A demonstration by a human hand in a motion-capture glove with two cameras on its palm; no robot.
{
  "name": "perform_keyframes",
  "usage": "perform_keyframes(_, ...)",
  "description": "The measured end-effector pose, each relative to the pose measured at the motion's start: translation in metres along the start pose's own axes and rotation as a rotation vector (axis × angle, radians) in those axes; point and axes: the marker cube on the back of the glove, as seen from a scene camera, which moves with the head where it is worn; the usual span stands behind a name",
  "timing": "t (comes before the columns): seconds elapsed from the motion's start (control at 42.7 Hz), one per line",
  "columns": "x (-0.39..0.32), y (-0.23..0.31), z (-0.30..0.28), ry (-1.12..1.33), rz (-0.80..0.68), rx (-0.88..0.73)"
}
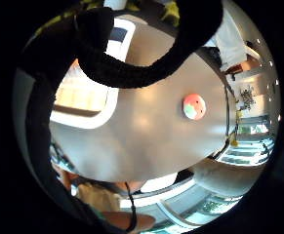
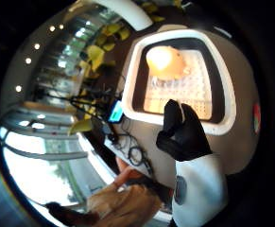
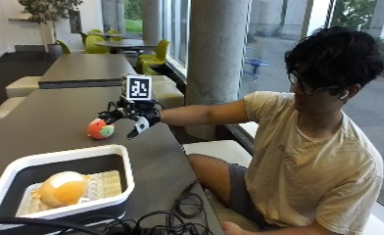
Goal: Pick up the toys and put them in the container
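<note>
Here, the round red-and-green toy (image 3: 100, 129) lies beside the empty, loosely curled grip (image 3: 128, 119).

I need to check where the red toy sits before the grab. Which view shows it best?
The outside view: the red toy lies whole on the table, beside the gloved right hand. The little finger side palm view shows it small but unblocked. The thumb side palm view catches only a sliver at the edge.
</note>
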Motion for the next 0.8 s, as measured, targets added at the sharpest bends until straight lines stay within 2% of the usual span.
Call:
perform_keyframes(0.304, 0.001, 0.092, 0.031, 0.103, -0.047, -0.039)
perform_keyframes(0.491, 0.017, 0.138, 0.067, 0.124, -0.005, -0.114)
perform_keyframes(0.795, 0.045, 0.178, 0.098, 0.076, 0.039, -0.137)
